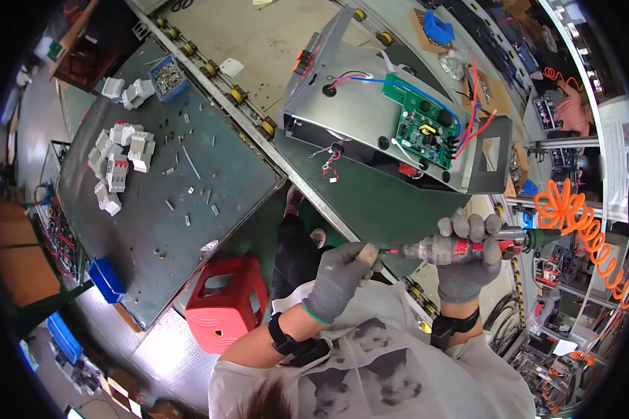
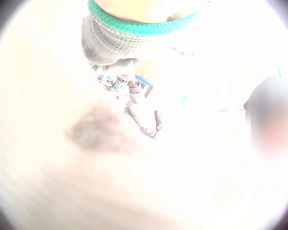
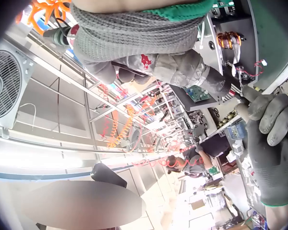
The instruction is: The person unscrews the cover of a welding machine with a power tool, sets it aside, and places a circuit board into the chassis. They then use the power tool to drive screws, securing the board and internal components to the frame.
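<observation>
My gloved right hand point(image 1: 468, 258) grips an air screwdriver point(image 1: 433, 250), held sideways in front of the body with its bit pointing left. The gloved left hand point(image 1: 342, 276) has its fingers curled at the end of the red-marked bit point(image 1: 393, 251), thumb and fingertips pinching there. In the right wrist view the left hand point(image 3: 271, 124) meets the bit's tip; anything small between its fingertips is hidden. Beyond the hands lies a metal housing point(image 1: 356, 108) with a green circuit board point(image 1: 426, 126) and loose wires. The left wrist view is mostly washed out, showing a glove cuff point(image 2: 110, 43).
A dark table point(image 1: 210, 167) at left holds white plastic blocks point(image 1: 119, 157), scattered small hardware and a blue bin of screws point(image 1: 168, 78). A red stool point(image 1: 223, 307) stands beside it. Roller rails point(image 1: 237, 94) run alongside the housing. An orange coiled hose point(image 1: 594, 244) hangs at right.
</observation>
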Available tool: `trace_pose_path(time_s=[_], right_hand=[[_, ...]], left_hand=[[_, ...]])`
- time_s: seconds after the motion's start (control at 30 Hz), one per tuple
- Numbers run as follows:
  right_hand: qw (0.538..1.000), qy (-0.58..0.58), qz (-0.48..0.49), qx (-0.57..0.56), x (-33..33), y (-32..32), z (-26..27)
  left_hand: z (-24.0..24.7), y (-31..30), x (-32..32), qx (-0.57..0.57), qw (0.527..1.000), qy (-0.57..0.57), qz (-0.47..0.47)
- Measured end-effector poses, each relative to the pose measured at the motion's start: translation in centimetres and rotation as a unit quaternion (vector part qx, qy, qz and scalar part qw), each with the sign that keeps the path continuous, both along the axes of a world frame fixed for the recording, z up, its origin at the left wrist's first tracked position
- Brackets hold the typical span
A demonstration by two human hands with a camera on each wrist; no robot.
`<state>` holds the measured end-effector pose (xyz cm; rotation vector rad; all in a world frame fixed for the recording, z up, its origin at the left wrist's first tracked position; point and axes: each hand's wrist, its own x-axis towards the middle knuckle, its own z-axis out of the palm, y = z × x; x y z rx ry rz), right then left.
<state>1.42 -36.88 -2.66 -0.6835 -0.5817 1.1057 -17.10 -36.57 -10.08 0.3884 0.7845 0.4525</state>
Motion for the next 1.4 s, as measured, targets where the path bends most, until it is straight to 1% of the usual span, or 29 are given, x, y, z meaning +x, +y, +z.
trace_pose_path(time_s=[0.03, 0.07, 0.1, 0.17, 0.2, 0.27, 0.3, 0.37, 0.4, 0.43, 0.47, 0.5, 0.57, 0.6, 0.7, 0.73, 0.8, 0.87, 0.93, 1.0, 1.03, 1.07, 1.13, 1.17, 1.23, 1.27, 1.33, 1.37, 1.4], right_hand=[[1.0, 0.009, 0.001, 0.004, 0.6, 0.0, 0.0], [1.0, 0.017, 0.003, 0.008, 1.1, 0.0, -0.1], [0.999, 0.027, -0.02, 0.01, 2.1, 0.0, -0.1], [0.998, 0.056, -0.027, 0.002, 3.0, 0.1, 0.3], [0.998, 0.062, -0.034, 0.001, 3.4, 0.3, 0.4], [0.996, 0.079, -0.034, 0.013, 4.3, 0.7, 0.3], [0.996, 0.075, -0.044, 0.008, 4.6, 1.1, 0.5], [0.995, 0.084, -0.047, 0.009, 5.5, 1.7, 0.6], [0.995, 0.093, -0.041, 0.011, 5.7, 2.3, 0.7], [0.994, 0.089, -0.069, -0.009, 5.8, 2.6, 1.0], [0.995, 0.084, -0.061, -0.007, 6.5, 2.8, 0.6], [0.996, 0.08, -0.048, -0.003, 7.2, 3.2, 0.4], [0.997, 0.066, -0.03, 0.0, 7.9, 3.8, 0.2], [0.998, 0.053, -0.028, -0.003, 8.1, 4.0, 0.5], [0.999, 0.039, -0.005, -0.006, 9.0, 4.4, 0.8], [0.999, 0.033, -0.005, -0.008, 9.1, 4.6, 0.9], [0.999, 0.034, -0.01, -0.011, 9.1, 4.8, 1.0], [0.999, 0.032, -0.017, -0.013, 9.0, 5.0, 1.2], [0.997, 0.058, -0.037, -0.032, 8.8, 5.0, 1.4], [0.997, 0.069, -0.016, -0.021, 8.7, 5.2, 1.4], [0.997, 0.068, -0.015, -0.016, 8.9, 5.3, 1.5], [0.998, 0.066, -0.014, -0.009, 8.8, 5.3, 1.5], [0.998, 0.059, -0.009, -0.009, 8.4, 5.5, 2.4], [0.998, 0.059, -0.007, -0.001, 8.3, 5.6, 2.8], [0.998, 0.06, 0.002, 0.009, 7.8, 6.0, 3.7], [0.999, 0.044, -0.001, 0.014, 7.4, 6.1, 4.2], [0.999, 0.003, -0.017, 0.031, 7.2, 6.2, 5.6], [0.998, 0.028, -0.005, 0.053, 8.0, 5.8, 5.4], [0.998, 0.018, -0.015, 0.056, 8.0, 5.6, 5.7]], left_hand=[[0.3, 0.3, 0.4, 0.143, 0.988, 0.062, 0.008], [0.5, 0.5, 0.8, 0.283, 0.951, 0.12, 0.016], [0.6, 1.0, 1.7, 0.288, 0.95, 0.123, -0.009], [0.7, 1.2, 2.7, 0.219, 0.975, 0.028, 0.021], [0.5, 1.7, 3.0, 0.219, 0.975, 0.031, 0.013], [0.1, 2.8, 3.8, 0.11, 0.991, -0.081, -0.019], [0.3, 3.3, 4.3, 0.108, 0.991, -0.075, -0.023], [0.7, 4.4, 5.3, -0.011, 0.984, -0.178, -0.01], [0.7, 4.9, 5.8, -0.012, 0.987, -0.162, 0.001], [0.5, 5.2, 6.3, 0.038, 0.993, -0.106, -0.033], [0.4, 5.3, 6.6, 0.084, 0.993, -0.046, -0.066], [0.4, 5.6, 6.9, 0.083, 0.995, -0.022, -0.048], [0.3, 6.0, 7.8, 0.154, 0.987, -0.024, -0.03], [0.7, 6.1, 8.1, 0.153, 0.988, -0.008, -0.017], [1.2, 6.6, 8.9, 0.131, 0.99, -0.043, -0.015], [1.1, 6.9, 8.9, 0.133, 0.99, -0.036, -0.01], [1.2, 7.5, 8.6, 0.069, 0.994, -0.084, -0.031], [1.1, 7.5, 8.3, 0.076, 0.992, -0.096, -0.014], [1.6, 7.7, 7.9, 0.087, 0.99, -0.107, 0.003], [2.7, 7.8, 7.7, 0.17, 0.983, -0.069, 0.001], [2.0, 7.6, 8.1, 0.28, 0.958, -0.036, 0.046], [1.8, 7.5, 8.2, 0.284, 0.957, -0.032, 0.049], [2.3, 7.7, 8.0, 0.195, 0.978, -0.073, 0.004], [2.3, 7.8, 8.2, 0.198, 0.977, -0.072, 0.01], [2.3, 8.0, 8.5, 0.197, 0.974, -0.109, 0.013], [2.4, 8.0, 8.4, 0.2, 0.974, -0.109, 0.018], [3.3, 8.9, 8.8, 0.168, 0.974, -0.153, -0.012], [3.6, 9.3, 8.8, 0.171, 0.972, -0.16, -0.018], [3.9, 9.5, 8.6, 0.159, 0.97, -0.178, -0.042]])
